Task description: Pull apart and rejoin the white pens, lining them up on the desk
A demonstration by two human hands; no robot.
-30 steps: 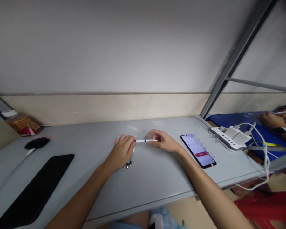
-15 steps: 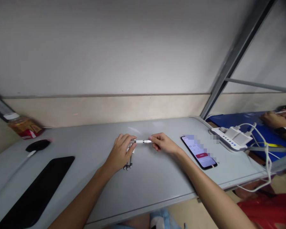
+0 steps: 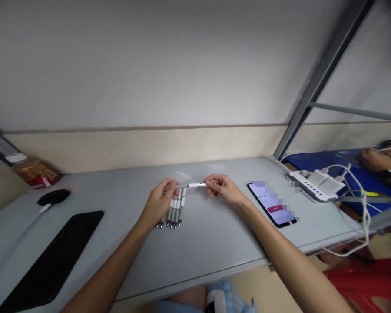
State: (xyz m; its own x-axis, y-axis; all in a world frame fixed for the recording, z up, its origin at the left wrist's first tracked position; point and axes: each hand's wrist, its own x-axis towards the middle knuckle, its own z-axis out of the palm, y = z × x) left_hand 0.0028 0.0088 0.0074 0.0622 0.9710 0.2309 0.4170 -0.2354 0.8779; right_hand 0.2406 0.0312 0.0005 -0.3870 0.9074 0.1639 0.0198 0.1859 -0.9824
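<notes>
A slim white-and-grey pen (image 3: 193, 185) is held level above the desk, gripped at both ends. My left hand (image 3: 161, 198) pinches its grey left end between thumb and fingers. The white right end sits in the fingertips of my right hand (image 3: 223, 189). Beneath and beside my left hand lie several more white-and-grey pens (image 3: 176, 213), side by side on the desk with their silver tips toward me. My left hand and wrist partly cover this row.
On the grey desk (image 3: 208, 252), a phone (image 3: 272, 204) with a lit timer lies right, near a white power strip (image 3: 313, 187) with chargers and cables. Leftward are a black mat (image 3: 52, 261), a round black charging pad (image 3: 54, 197) and a bottle (image 3: 32, 170). Another person's hands (image 3: 376, 161) rest over a blue surface.
My left hand has shifted left along the pen, showing more of its grey part. More of the row of pens beneath is now visible. My right hand has risen slightly.
</notes>
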